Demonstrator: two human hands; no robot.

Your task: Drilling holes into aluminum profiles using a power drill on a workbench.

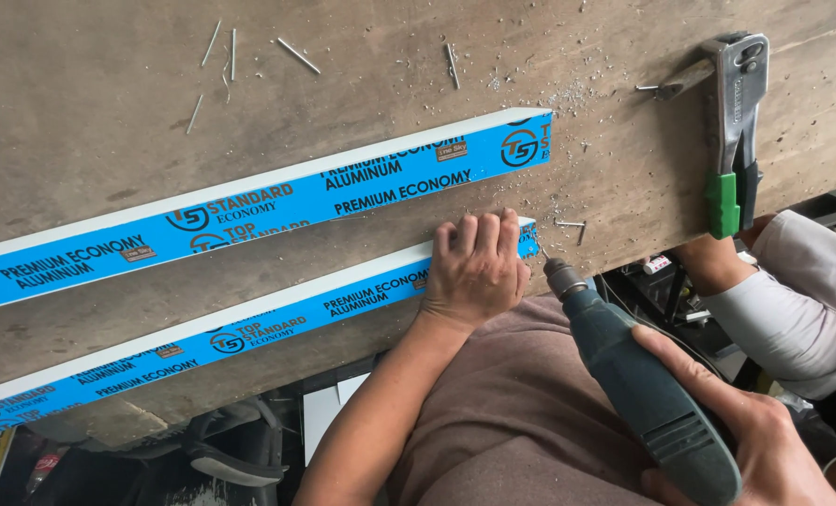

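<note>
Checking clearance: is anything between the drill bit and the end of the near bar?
Nothing visible. The drill in the right hand has its bit at the end of the near bar; the left hand presses the bar just beside it.

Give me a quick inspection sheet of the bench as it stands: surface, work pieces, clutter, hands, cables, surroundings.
Surface: worn brown wooden bench top, dusted with metal shavings near the strip ends.
Job's things: two long aluminium strips in blue printed film; near strip, far strip; green electric drill, bit at the near strip's end.
Clutter: loose rivet pins; grey hand riveter with green grip at the bench edge.
Hands: left hand pressed on the near strip; right hand gripping the drill.
Cables: nothing seen for certain.
Surroundings: another person's white sleeve beside the bench; dark items below.
</note>
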